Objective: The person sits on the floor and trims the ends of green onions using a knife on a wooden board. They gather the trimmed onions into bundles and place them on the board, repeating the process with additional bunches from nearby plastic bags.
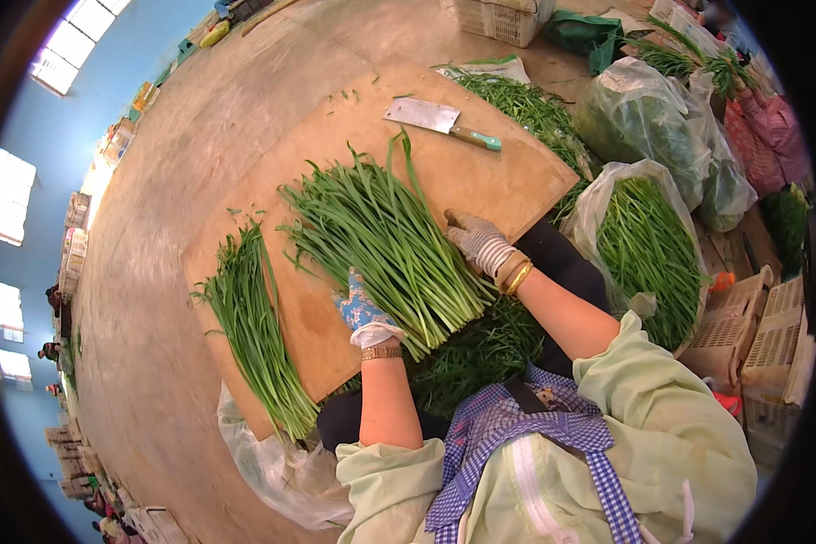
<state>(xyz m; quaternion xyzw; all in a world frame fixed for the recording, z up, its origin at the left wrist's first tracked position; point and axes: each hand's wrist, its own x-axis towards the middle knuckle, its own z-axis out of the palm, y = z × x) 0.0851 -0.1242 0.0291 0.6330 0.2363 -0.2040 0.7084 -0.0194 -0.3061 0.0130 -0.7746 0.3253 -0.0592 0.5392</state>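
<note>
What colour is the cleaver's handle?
Green with a wooden section; the cleaver lies on the cutting board, clearest in the head view.

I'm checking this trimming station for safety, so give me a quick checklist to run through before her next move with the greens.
1. Cleaver lying flat on the board, away from both hands: ok.
2. Left hand gloved, on the big bundle of greens: ok.
3. Right hand gloved, at the bundle's right side: ok.
4. Cutting board fully supported: cannot tell.
5. Smaller bundle overhangs the board's near edge: not ok.
</note>
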